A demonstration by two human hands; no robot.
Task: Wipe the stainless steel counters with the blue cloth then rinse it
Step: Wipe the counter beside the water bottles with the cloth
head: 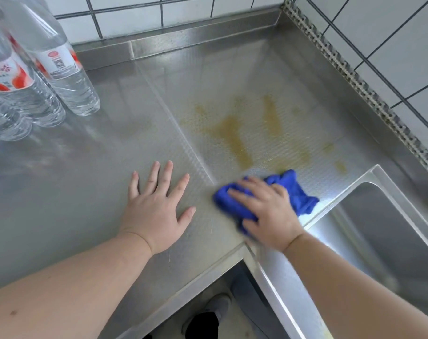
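The stainless steel counter (90, 182) fills the corner, with yellow-brown smears (235, 138) on its patterned middle part. A crumpled blue cloth (298, 194) lies on the counter just below the smears, near the sink's corner. My right hand (264, 209) presses down on the cloth with its fingers spread over it; the cloth's edges look blurred. My left hand (156, 204) rests flat on the counter to the left of the cloth, fingers straight and spread, holding nothing.
A steel sink (384, 231) is sunk into the counter at the right. Several clear water bottles (61, 67) with red-and-white labels stand at the back left. White tiled walls (391, 45) close the back and right. The floor and a shoe (217, 307) show below the counter's edge.
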